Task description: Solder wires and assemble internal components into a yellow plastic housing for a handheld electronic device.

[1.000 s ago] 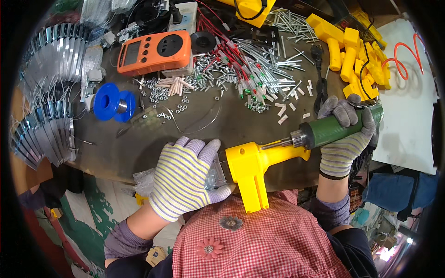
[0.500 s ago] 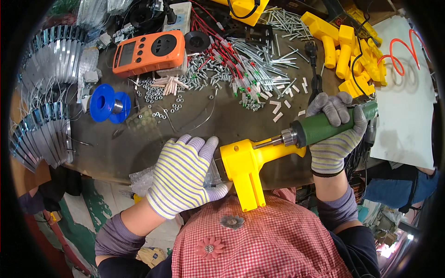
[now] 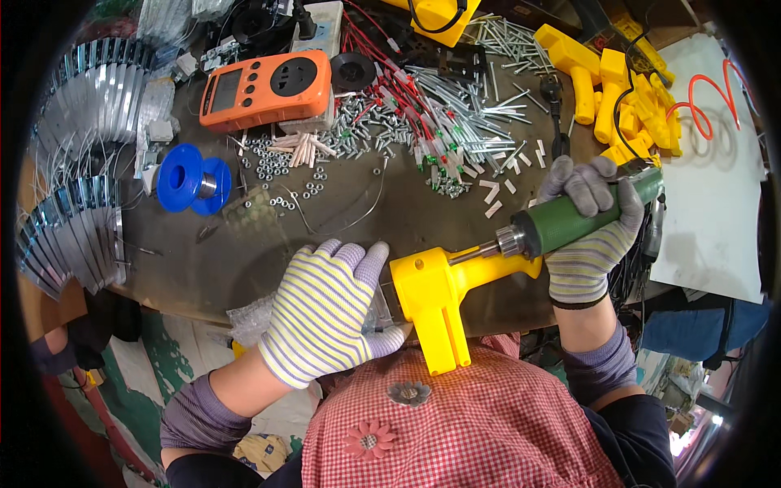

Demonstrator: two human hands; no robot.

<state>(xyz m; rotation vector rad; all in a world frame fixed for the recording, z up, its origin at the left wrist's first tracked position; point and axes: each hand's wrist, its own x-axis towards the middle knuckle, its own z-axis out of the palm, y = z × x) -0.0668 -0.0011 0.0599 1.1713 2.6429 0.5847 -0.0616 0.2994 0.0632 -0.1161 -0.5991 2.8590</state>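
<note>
A yellow plastic tool housing (image 3: 431,297), pistol-shaped with a slotted lower part, is at the table's near edge against my apron. My left hand (image 3: 329,313), in a striped glove, curls at its left side, with the thumb against the housing; its far fingertips partly hide what lies between. A clear or shiny piece shows between thumb and forefinger. My right hand (image 3: 590,228), gloved too, is wrapped round a green electric screwdriver (image 3: 569,224). The screwdriver's bit slants down left to the housing's upper right edge, near its handle; the tip's exact seat is hidden.
An orange meter (image 3: 264,89) lies at the back left, beside a blue spool (image 3: 191,179). Loose nuts, screws and red wires (image 3: 407,106) cover the table's middle back. Yellow housings (image 3: 618,89) pile up at the back right. Metal strips (image 3: 77,228) fan out at left.
The view has shifted slightly. The housing and the screwdriver keep almost the same places, and both hands hold the same pose.
</note>
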